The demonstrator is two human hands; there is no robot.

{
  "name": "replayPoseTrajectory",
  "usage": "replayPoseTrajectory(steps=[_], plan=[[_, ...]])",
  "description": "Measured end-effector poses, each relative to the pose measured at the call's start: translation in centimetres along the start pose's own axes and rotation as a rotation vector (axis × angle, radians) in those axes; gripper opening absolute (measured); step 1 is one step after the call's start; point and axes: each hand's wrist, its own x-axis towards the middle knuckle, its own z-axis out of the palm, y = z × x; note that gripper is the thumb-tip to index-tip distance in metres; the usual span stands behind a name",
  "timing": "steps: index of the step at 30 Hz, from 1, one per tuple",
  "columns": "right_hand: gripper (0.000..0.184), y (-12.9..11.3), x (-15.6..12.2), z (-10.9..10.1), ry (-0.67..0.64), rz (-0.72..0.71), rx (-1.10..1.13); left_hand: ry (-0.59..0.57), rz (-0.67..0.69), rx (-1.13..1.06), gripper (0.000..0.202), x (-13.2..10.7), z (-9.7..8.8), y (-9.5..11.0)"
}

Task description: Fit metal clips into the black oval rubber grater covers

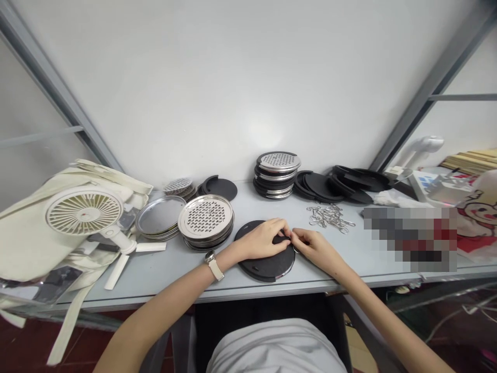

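A black round plastic disc lies flat on the table in front of me, a thin metal edge showing along its lower right rim. My left hand is on top of it, fingers curled around a raised part near the right edge. Fingertips pinched, my right hand meets the left at that edge. A small bit of bent silver wire shows just under the right fingertips; the rest is hidden. Beyond the right hand lies a loose pile of silver wire clips.
Left of the disc are stacked perforated metal grater plates and plain metal plates. Behind stands a stack of black discs with graters, with loose black discs beside it. A white fan lies on cream fabric at far left.
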Motion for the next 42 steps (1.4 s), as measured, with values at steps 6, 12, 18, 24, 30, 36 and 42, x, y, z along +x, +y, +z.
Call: replayPoseTrajectory(steps=[6,12,18,24,30,36,42], plan=[[0.032,-0.07,0.01,0.07,0.004,-0.009,-0.003,0.002,-0.022,-0.014,0.013,-0.06,-0.06,0.22],[0.034,0.01,0.08,0.12,0.014,-0.010,-0.032,0.013,-0.014,-0.028,0.017,-0.13,-0.08,0.27],[0.031,-0.19,-0.02,0.05,0.026,-0.013,-0.063,0.005,-0.009,0.015,0.015,-0.04,-0.11,0.24],[0.029,-0.28,-0.04,0.05,0.019,-0.026,-0.067,-0.029,-0.042,0.011,0.016,0.01,-0.27,0.54],[0.029,-0.24,-0.03,0.06,0.021,-0.021,-0.087,-0.039,-0.039,0.028,0.013,0.02,-0.35,0.61],[0.031,-0.37,-0.07,0.03,0.012,-0.018,-0.082,-0.029,-0.008,0.022,0.013,-0.04,-0.33,0.46],[0.031,-0.34,-0.04,0.07,0.013,-0.020,-0.082,-0.026,0.005,0.009,0.015,-0.03,-0.22,0.17]])
